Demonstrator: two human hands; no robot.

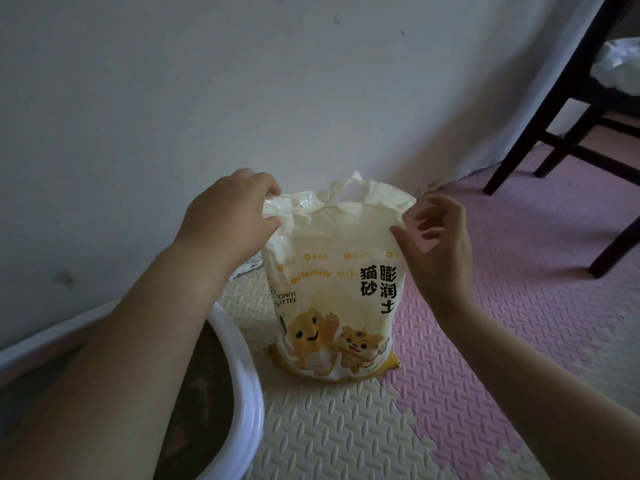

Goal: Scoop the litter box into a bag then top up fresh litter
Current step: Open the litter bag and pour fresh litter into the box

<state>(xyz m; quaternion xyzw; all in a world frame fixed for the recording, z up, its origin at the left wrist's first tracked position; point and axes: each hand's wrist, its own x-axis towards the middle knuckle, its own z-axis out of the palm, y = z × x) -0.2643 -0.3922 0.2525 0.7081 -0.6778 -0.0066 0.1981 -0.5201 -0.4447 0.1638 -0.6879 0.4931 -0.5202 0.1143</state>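
Litter box nearest; left hand, right hand pinch litter bag top.

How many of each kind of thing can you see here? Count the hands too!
Hands: 2, the left hand and the right hand
Litter bag: 1
Litter box: 1
Chair: 1
Total: 5

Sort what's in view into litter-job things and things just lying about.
For the job: cat litter bag, left hand gripping its top corner, right hand pinching the other corner, white litter box.
Lying about: dark wooden chair, white crumpled material on its seat, foam floor mats.
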